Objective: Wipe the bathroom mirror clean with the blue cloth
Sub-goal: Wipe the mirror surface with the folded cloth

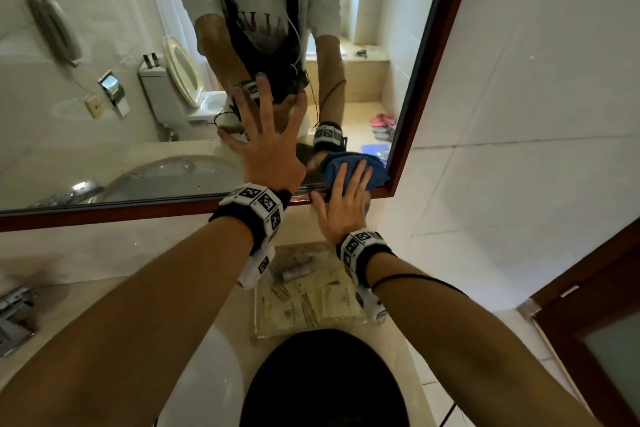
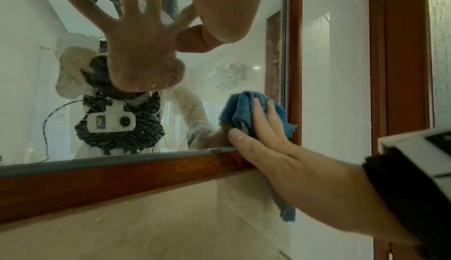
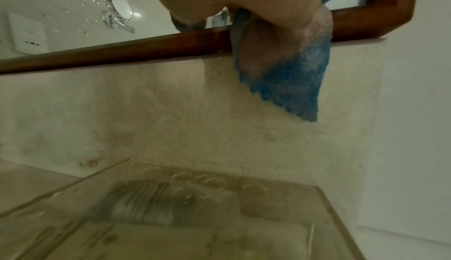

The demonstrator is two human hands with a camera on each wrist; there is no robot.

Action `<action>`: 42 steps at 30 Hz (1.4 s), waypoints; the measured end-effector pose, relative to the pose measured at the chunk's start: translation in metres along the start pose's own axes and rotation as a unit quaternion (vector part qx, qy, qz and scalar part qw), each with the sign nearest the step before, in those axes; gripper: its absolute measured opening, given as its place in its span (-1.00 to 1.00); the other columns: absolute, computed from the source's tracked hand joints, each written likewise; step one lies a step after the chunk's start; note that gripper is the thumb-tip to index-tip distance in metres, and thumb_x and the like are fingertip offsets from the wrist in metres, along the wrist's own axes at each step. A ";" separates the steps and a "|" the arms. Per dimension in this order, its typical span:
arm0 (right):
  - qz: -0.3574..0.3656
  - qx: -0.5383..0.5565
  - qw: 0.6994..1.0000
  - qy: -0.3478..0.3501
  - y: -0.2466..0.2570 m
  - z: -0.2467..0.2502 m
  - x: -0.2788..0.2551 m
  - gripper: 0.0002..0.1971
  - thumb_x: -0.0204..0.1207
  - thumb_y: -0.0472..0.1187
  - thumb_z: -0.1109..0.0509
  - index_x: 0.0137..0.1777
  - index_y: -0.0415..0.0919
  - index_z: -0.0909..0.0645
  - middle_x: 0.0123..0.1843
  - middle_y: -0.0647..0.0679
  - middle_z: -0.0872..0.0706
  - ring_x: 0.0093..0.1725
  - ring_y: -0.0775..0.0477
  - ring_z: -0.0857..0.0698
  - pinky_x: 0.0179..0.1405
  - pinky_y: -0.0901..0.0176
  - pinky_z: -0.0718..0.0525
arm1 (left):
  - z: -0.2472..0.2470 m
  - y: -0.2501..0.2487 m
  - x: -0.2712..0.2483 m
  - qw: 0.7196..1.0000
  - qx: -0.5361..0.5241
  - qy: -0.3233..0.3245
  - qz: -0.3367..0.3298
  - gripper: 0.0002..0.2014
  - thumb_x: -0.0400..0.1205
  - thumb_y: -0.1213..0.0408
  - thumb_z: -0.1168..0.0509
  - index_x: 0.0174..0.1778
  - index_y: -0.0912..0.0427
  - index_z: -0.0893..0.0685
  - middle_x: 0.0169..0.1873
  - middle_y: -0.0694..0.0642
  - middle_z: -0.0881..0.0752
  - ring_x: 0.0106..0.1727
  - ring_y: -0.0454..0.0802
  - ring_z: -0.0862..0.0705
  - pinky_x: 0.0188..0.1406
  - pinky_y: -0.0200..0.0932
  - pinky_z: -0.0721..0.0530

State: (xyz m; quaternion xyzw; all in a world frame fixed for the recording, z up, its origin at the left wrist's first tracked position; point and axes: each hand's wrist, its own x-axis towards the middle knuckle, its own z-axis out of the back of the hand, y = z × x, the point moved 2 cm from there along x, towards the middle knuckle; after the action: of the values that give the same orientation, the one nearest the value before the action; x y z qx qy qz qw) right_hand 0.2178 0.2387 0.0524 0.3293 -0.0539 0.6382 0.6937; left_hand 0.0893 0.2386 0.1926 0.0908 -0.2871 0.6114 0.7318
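We see the right hand (image 1: 343,204) laid flat over the blue cloth (image 1: 356,168), its fingers straight and pressing the cloth against the glass at the lower right corner of the mirror (image 1: 121,97). In the left wrist view the same hand (image 2: 263,144) spans the bottom rail of the wooden frame (image 2: 122,175), with its thumb lying along the rail's upper edge and the cloth (image 2: 244,109) bunched under the fingertips, just beside the frame's right upright. One loose corner of the cloth hangs down below the rail in front of the wall; the right wrist view shows that corner (image 3: 292,86) dangling beneath the frame (image 3: 122,51).

The left hand (image 1: 266,146) is spread wide, fingers straight and apart, its palm flat on the glass to the left of the cloth, holding nothing. Both wrists wear black bands with white marker blocks.

Water spots show on the glass in the right wrist view. Below the mirror, on the bench (image 1: 69,270), we see a clear tray (image 1: 311,305) with small packets in it, a white basin (image 1: 207,385) and a chrome tap (image 1: 14,315) at the left edge. The wall (image 1: 536,80) to the right of the mirror is white tile.
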 end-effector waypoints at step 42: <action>-0.118 0.072 0.989 0.057 0.008 0.014 0.011 -0.05 0.58 0.26 -0.20 0.68 -0.38 0.14 0.65 -0.52 0.22 0.65 -0.53 0.20 0.60 -0.33 0.03 | -0.005 0.005 -0.001 0.999 0.035 0.022 -0.021 -0.09 0.32 0.22 0.03 0.63 -0.30 0.18 0.65 0.31 0.25 0.59 0.53 0.27 0.26 0.77 -0.11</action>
State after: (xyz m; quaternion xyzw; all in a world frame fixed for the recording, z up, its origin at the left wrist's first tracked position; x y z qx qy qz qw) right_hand 0.2169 0.2401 0.0715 0.3462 0.0711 0.5715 0.7406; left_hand 0.0858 0.2415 0.1873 0.1090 -0.2473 0.6073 0.7471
